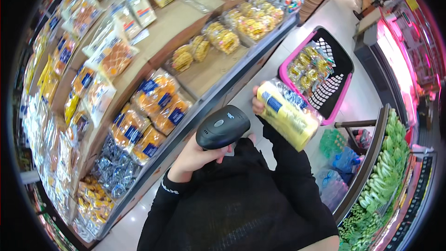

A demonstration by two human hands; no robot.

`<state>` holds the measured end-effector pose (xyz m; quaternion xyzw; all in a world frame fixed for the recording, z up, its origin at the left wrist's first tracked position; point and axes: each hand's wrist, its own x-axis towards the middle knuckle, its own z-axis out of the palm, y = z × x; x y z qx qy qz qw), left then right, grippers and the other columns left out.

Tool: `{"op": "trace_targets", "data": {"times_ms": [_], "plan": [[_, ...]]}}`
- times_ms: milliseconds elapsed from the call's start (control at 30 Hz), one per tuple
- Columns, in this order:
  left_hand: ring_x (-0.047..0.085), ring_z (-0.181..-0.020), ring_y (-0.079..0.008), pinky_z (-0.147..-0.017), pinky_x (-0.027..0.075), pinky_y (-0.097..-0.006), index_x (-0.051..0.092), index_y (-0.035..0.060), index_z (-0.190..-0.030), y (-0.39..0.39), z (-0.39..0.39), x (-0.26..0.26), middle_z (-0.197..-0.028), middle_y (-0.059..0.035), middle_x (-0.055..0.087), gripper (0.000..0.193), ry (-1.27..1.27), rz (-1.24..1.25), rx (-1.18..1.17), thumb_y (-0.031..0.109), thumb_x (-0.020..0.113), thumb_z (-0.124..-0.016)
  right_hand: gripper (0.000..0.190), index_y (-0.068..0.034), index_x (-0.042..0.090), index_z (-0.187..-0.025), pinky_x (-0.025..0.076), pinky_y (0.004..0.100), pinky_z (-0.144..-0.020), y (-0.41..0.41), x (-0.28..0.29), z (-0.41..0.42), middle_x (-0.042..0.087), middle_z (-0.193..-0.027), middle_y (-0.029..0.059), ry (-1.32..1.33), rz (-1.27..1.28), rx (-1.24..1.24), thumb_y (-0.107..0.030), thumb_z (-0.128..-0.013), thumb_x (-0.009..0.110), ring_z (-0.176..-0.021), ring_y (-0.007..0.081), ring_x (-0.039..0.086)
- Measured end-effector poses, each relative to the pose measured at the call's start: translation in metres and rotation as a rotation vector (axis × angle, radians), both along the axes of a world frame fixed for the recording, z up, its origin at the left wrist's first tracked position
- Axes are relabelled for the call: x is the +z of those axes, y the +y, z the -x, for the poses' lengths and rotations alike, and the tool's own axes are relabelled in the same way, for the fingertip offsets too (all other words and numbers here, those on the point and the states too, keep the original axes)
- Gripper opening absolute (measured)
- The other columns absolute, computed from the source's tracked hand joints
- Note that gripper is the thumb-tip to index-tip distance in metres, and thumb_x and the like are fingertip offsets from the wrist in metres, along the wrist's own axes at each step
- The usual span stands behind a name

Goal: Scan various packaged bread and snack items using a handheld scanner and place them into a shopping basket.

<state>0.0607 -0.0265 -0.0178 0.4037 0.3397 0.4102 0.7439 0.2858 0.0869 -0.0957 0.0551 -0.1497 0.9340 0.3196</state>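
A black handheld barcode scanner (228, 134) points up and away from my body, with my left hand (191, 158) wrapped around its handle. In my right hand (258, 103) is a yellow plastic-wrapped package (287, 116) with a blue label, tilted, its long side facing up. Only a few fingers of that hand show at the package's left edge; the package hides the others. Behind the package, a black shopping basket with a pink rim (336, 106) stands on the floor. Shiny gold-and-clear wrapped packets (308, 66) lie inside it.
A tiered display shelf (156, 45) runs along my left. Its front bins hold orange bagged breads (163, 99) and yellow bagged snacks (221, 38). To my right are a rack of leafy greens (381, 177), bottled packs (343, 160) beneath it, and a pink-lit display case (393, 55).
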Motion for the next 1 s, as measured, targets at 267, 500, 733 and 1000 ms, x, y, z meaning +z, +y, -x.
{"op": "trace_targets", "data": {"times_ms": [267, 500, 733, 1000], "plan": [[0.048, -0.054, -0.0091, -0.048, 0.04, -0.0216, 0.047, 0.0007, -0.099, 0.045, -0.112, -0.01, -0.073, -0.007, 0.054, 0.03, -0.044, 0.085, -0.287, -0.001, 0.056, -0.07, 0.039, 0.003, 0.039, -0.091, 0.048, 0.0287, -0.054, -0.004, -0.005, -0.124, 0.042, -0.102, 0.0262, -0.122, -0.19, -0.224, -0.011, -0.066, 0.067, -0.077, 0.0294, 0.054], [0.048, -0.054, -0.0091, -0.048, 0.04, -0.0211, 0.047, 0.0006, -0.099, 0.076, -0.202, -0.021, -0.073, -0.0071, 0.054, 0.03, 0.002, 0.135, -0.415, -0.002, 0.056, -0.07, 0.032, 0.005, 0.037, -0.097, 0.048, 0.0391, -0.063, 0.004, -0.031, -0.226, 0.036, -0.109, 0.031, 0.02, -0.206, -0.264, -0.012, -0.075, 0.055, -0.084, 0.0372, 0.052], [0.049, -0.056, -0.007, -0.049, 0.04, -0.0194, 0.047, 0.001, -0.099, 0.106, -0.254, -0.021, -0.075, -0.0051, 0.055, 0.03, 0.129, 0.163, -0.559, 0.0, 0.057, -0.07, 0.023, 0.003, 0.044, -0.089, 0.045, 0.0307, -0.069, -0.008, -0.03, -0.273, 0.049, -0.1, 0.0251, -0.183, -0.201, -0.456, -0.02, -0.085, 0.04, -0.084, 0.0258, 0.055], [0.049, -0.059, -0.0061, -0.049, 0.041, -0.0187, 0.044, 0.002, -0.103, 0.156, -0.286, -0.029, -0.076, -0.0033, 0.054, 0.036, 0.234, 0.211, -0.696, 0.0, 0.058, -0.07, 0.019, -0.001, 0.044, -0.081, 0.044, 0.0338, -0.07, -0.002, -0.044, -0.321, 0.05, -0.096, 0.0269, -0.647, -0.183, -0.794, -0.019, -0.085, 0.041, -0.081, 0.0267, 0.054]]}}
